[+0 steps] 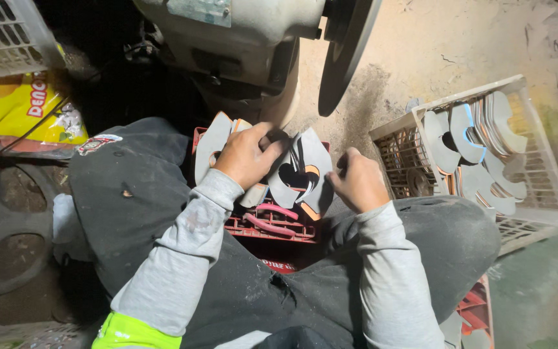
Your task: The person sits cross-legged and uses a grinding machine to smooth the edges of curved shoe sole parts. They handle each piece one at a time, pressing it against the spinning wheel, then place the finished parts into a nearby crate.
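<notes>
- Head view: left hand (pixel 247 156) clamped on grey curved cut-outs (pixel 301 171) over red crate (pixel 272 226).
- Right hand (pixel 358 182) curled shut on the stack's 3 o'clock edge.
- White basket (pixel 537 200), 3 o'clock, holds similar pieces.

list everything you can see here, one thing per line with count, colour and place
cut flat pieces: a fanned stack, grey with orange edges, between the knees, under both hands
red crate: one, red, under that stack
white basket: one, white, right, on the floor
stacked pieces: many, grey, standing in the white basket
machine: one, pale grey, top centre
wheel: one, dark, on the machine's right side
yellow bag: one, yellow, left
second basket: one, white, top left corner
left hand: on the stack's left part
right hand: at the stack's right edge
</notes>
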